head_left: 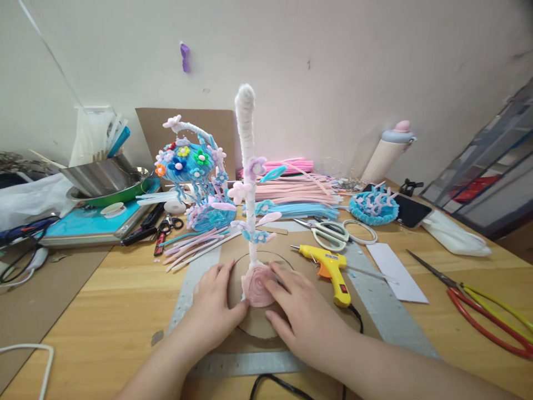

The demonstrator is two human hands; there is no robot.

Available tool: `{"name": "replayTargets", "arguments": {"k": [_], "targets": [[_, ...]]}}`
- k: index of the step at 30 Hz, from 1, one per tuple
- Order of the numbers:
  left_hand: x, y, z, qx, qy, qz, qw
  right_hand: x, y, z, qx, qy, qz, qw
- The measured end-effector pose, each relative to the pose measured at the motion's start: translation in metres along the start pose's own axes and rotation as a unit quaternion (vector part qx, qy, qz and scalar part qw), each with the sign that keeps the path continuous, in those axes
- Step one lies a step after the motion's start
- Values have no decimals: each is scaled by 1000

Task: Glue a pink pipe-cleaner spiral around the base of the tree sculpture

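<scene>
A white fuzzy-wrapped stem stands upright before me, with pastel pipe-cleaner flowers and leaves along it. At its foot is a pink coiled spiral, which lies over a round cardboard disc. My left hand rests at the disc's left side, fingers stretched out and thumb tip at the edge of the spiral. Across from it, my right hand lays its fingertips on the right part of the spiral, thumb apart on the disc. Neither hand is closed round anything.
Right of the disc lies a yellow glue gun, with scissors behind it. Large red-and-yellow-handled shears are far right. Pipe-cleaner bundles lie behind the stem. A blue flowered piece and steel bowl stand left.
</scene>
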State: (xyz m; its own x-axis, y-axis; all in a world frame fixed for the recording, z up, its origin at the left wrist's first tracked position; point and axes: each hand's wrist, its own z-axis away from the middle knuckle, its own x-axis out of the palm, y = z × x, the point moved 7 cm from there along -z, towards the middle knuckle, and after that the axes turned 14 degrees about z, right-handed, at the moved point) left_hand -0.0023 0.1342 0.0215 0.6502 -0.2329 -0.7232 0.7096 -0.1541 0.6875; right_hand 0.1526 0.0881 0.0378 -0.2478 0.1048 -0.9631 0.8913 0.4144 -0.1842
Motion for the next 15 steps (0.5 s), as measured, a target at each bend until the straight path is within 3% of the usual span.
{"name": "replayTargets", "arguments": {"k": [7,11,15], "targets": [[0,2,-1,14,2,48,999,-9,-3,3,-1,-6,4,1000],[-1,2,-2,23,13,37,999,-9,13,-1,55,-2,16,998],[1,2,-2,22,5,34,999,4,23,-2,94,-54,0,994]]}}
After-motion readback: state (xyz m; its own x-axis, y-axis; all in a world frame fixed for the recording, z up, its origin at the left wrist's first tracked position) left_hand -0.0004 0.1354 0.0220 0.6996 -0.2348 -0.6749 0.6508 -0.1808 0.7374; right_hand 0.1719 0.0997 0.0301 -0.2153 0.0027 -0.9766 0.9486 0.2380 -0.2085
